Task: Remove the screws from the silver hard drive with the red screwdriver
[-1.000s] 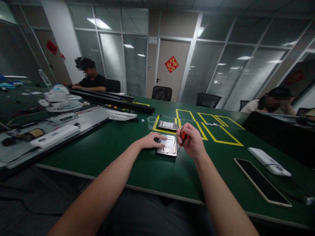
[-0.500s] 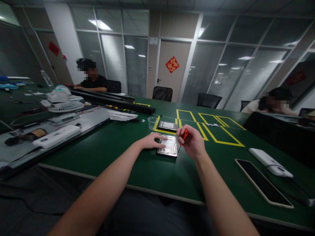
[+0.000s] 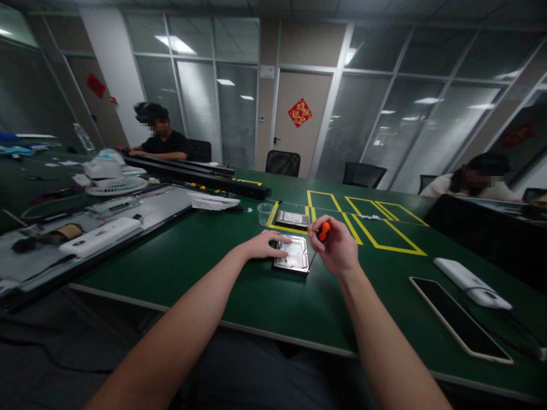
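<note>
A silver hard drive (image 3: 297, 250) lies flat on the green table in front of me. My left hand (image 3: 265, 245) comes in from the left and holds its left side, thumb and fingertips apart and resting on its top. Beyond the drive's right edge, my right hand (image 3: 335, 245) is closed round the orange-and-black handle of a screwdriver (image 3: 324, 231). Its thin shaft slants down toward the drive's right edge; I cannot tell whether the tip touches. Just behind lies a second hard drive (image 3: 292, 219), beside a clear plastic cup (image 3: 265, 214).
Yellow tape (image 3: 399, 248) marks boxes on the table (image 3: 265, 302). A phone (image 3: 459, 319) and a white power bank (image 3: 470, 282) with a cable lie right. At left are a large panel (image 3: 166, 200), white fan parts (image 3: 215, 201) and long black bars. Two people sit beyond.
The screwdriver handle has turned in my right hand, its end now facing me more. My left hand and the hard drive stay in place.
</note>
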A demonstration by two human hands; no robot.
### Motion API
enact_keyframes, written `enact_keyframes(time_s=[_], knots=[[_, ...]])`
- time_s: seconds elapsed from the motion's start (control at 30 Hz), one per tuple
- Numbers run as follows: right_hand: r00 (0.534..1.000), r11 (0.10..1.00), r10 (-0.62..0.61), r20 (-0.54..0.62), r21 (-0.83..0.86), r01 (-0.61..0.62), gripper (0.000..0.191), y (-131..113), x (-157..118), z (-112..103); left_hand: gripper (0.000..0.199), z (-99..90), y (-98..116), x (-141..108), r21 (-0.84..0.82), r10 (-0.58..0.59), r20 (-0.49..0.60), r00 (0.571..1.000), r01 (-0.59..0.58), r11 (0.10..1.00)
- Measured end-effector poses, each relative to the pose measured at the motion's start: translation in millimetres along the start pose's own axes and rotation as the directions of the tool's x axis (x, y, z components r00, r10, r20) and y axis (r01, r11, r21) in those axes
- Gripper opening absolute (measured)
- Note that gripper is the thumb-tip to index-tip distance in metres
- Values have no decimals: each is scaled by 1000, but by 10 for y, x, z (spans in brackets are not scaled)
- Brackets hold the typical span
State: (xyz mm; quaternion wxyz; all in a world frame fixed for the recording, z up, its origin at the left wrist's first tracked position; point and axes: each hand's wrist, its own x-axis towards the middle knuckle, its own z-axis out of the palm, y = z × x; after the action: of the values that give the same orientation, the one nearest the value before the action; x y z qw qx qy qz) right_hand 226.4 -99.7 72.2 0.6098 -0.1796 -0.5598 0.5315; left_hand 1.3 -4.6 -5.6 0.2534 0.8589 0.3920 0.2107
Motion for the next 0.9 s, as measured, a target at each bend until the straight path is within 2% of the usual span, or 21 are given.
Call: enact_keyframes(time_s=[0.27, 0.43, 0.67, 0.9], knots=[[998, 998, -60, -11, -31, 60, 18, 32, -17, -11, 63, 8, -1, 6, 2, 41, -8, 999, -41, 999], [1000, 1000, -26, -8, -15, 26, 13, 8, -18, 7, 65, 10, -14, 10, 7, 35, -3, 999, -35, 999], [1000, 1000, 1, 6, -3, -1, 31, 2, -3, -22, 67, -8, 6, 2, 21, 5, 8, 1000, -5, 1000], [997, 996, -73, -22, -58, 71, 15, 23, -22, -1, 66, -9, 11, 1, 12, 16, 4, 1000, -16, 1000]])
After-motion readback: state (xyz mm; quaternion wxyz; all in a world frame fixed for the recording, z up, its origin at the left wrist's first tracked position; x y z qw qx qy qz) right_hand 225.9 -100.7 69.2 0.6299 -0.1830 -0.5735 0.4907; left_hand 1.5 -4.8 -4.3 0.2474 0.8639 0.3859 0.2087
